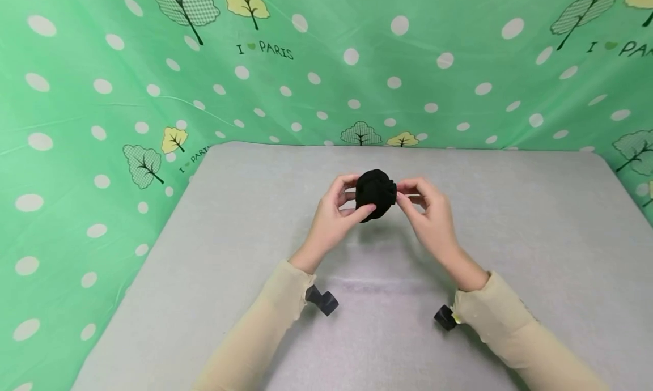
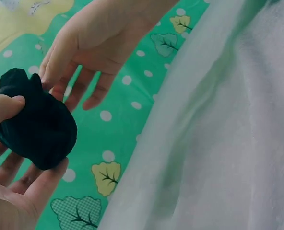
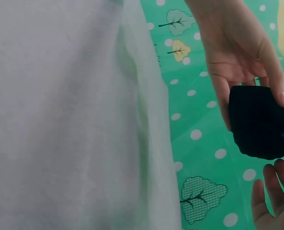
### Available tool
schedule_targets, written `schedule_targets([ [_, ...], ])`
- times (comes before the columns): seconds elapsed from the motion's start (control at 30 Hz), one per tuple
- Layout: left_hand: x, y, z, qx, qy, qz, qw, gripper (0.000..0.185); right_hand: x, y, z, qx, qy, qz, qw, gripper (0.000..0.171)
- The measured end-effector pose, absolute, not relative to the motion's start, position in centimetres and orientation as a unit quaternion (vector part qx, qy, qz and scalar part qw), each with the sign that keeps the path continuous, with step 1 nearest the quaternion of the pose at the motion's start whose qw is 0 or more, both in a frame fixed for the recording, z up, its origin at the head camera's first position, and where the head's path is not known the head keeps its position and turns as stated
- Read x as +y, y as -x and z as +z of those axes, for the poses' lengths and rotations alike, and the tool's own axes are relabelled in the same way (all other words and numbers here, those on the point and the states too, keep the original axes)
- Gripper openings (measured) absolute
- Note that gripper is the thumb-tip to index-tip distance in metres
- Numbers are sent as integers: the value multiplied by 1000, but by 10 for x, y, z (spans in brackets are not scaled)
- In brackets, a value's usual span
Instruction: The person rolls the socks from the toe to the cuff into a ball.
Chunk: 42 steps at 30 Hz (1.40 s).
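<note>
Above the grey table, my left hand (image 1: 329, 218) holds a rounded black cloth bundle (image 1: 374, 194), thumb across its near face and fingers behind and beneath it. The cloth is gathered into small folds on its right side. There my right hand (image 1: 432, 215) pinches the gathered edge between thumb and fingertips. In the left wrist view the bundle (image 2: 41, 124) looks soft and creased, with the left thumb (image 2: 7, 108) pressing its upper part. From the right wrist, the bundle (image 3: 259, 122) shows a flatter, smoother side, and the right hand's other fingers (image 3: 271, 191) are spread apart below it.
A grey cloth-covered table (image 1: 204, 277) lies beneath both hands. Behind it and on the left hangs a green polka-dot sheet (image 1: 306, 90) with printed trees. Dark wrist-camera mounts (image 1: 322, 300) stick out from the beige sleeves (image 1: 260, 323).
</note>
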<state>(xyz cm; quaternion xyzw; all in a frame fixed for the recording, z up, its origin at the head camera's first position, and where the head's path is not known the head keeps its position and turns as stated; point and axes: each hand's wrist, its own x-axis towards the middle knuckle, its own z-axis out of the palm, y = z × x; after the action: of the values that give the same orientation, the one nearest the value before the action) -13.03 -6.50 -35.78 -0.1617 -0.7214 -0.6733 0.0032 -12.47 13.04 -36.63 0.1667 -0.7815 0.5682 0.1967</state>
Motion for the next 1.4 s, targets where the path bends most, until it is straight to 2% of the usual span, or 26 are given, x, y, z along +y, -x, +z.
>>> schedule_targets([
  [0.2,-67,130,-360,-724,166,-669,1,51,133,127,-361,-794,-159,555,190,8],
  [0.4,-70,130,-362,-729,172,-662,2,50,137,128,-358,-796,-151,579,93,8],
  [0.5,-71,130,-363,-731,174,-660,0,50,138,128,-358,-788,-155,591,69,9],
  [0.73,-71,130,-363,-728,183,-661,1,51,141,128,-357,-768,-187,605,95,11],
  [0.9,-72,130,-365,-736,183,-652,7,49,138,127,-355,-826,-206,499,162,11],
  [1.0,-72,130,-366,-741,181,-647,5,48,136,127,-354,-850,-204,450,182,10],
  [1.2,-76,130,-365,-744,184,-643,1,47,137,127,-356,-821,-200,522,115,11],
  [1.4,-75,129,-364,-764,196,-615,2,46,138,128,-359,-790,-213,571,76,13],
])
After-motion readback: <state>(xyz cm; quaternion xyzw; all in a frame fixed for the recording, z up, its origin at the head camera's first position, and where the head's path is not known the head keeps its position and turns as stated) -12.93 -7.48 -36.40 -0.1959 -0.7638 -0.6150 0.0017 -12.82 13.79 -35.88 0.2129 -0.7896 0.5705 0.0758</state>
